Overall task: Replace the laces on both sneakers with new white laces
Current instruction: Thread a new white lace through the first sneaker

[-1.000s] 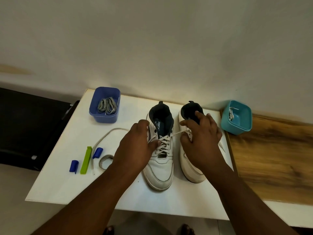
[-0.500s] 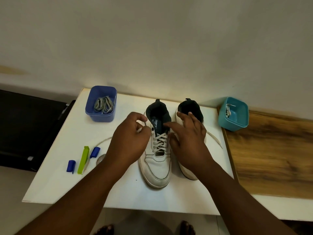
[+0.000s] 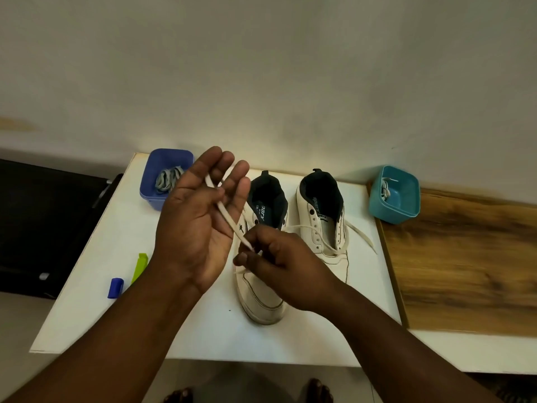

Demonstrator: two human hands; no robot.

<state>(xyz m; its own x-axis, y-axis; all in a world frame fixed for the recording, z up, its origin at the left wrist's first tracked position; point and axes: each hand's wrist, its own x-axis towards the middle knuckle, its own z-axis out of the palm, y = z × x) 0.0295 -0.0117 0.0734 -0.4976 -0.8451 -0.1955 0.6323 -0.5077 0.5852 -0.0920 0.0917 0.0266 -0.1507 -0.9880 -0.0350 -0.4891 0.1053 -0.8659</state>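
Two white sneakers stand side by side on the white table. The left sneaker is partly hidden by my hands. The right sneaker has a white lace through only its lowest eyelets, ends trailing right. My left hand is raised palm-up above the table, and a white lace end runs across its fingers, held under the thumb. My right hand pinches the same lace lower down, over the left sneaker's eyelets.
A blue tub with grey laces sits at the table's back left. A teal tub with a white lace sits at the back right. A green clip and a blue cap lie left. A wooden board adjoins the table's right side.
My left hand has risen and turned palm-up, drawing a lace end up from the left sneaker. My right hand moved from the right sneaker's collar onto the left sneaker's lace.
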